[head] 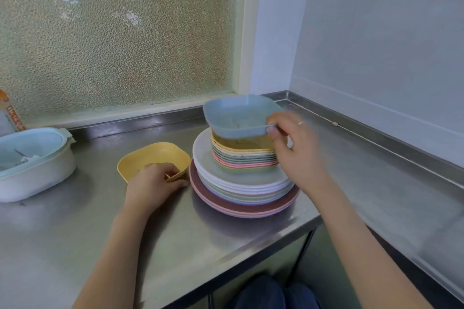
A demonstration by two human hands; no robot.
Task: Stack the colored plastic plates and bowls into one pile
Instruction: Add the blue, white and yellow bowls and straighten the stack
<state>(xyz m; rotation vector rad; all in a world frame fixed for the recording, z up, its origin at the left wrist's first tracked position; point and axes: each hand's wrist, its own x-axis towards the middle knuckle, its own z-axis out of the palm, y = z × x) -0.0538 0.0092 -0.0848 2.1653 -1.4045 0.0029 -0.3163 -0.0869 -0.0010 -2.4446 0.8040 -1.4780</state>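
Note:
A pile of round plastic plates [241, 190] in white, green, lilac and pink stands on the steel counter. Several nested square bowls [241, 158] sit on top of the plates. My right hand [293, 148] pinches the near right rim of a blue square bowl [238, 118], which is tilted just above the nested bowls. To the left of the pile a yellow square bowl [150, 155] rests on the counter. My left hand [153, 183] grips its near rim, thumb inside.
A white oval container with a pale blue rim [32, 158] stands at the left. An orange-labelled packet [11, 113] leans by the frosted window. The steel counter [351, 170] runs along the right wall, with a raised back edge. Its near edge drops off by my knees.

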